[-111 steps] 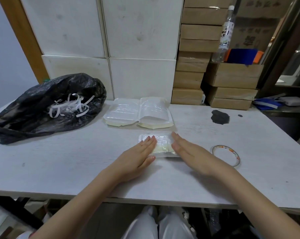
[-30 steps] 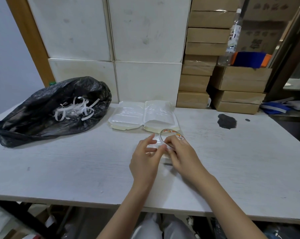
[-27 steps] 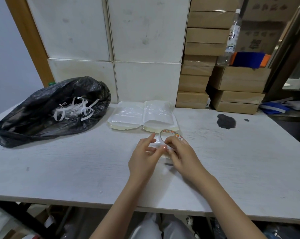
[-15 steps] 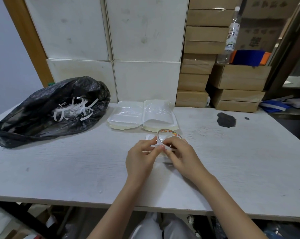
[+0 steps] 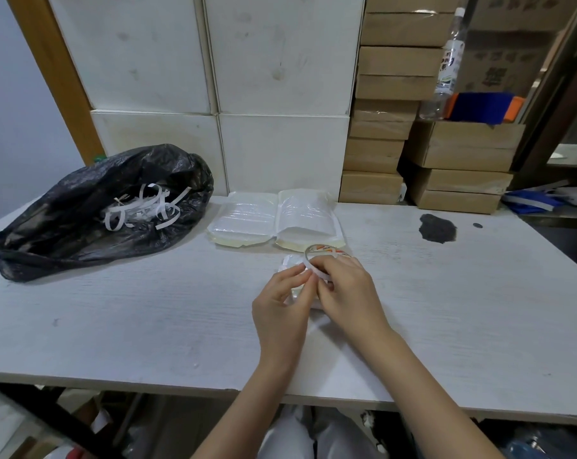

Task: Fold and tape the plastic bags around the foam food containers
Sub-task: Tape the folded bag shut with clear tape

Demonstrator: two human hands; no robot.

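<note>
The bagged foam container [image 5: 288,265] lies on the bench [image 5: 148,309], mostly hidden beneath both hands, just in front of the two wrapped containers [image 5: 275,218] taken here as the landmark. It looks light and crushable, and its plastic skin slippery, so it is best pinned flat from above and not squeezed at the sides. The right hand [image 5: 343,293] holds the tape roll [image 5: 323,251] with curled fingers over the package. The left hand [image 5: 280,304] pinches the white tape end [image 5: 313,271] between thumb and fingertip. The tape is thin and likely to stick to itself if let slack. Left of the wrapped containers slumps a black bag [image 5: 91,210] of paper strips; behind them stand white boxes [image 5: 280,154]. Bare bench lies to the right of them and toward the near edge, leaving room to turn the package.
</note>
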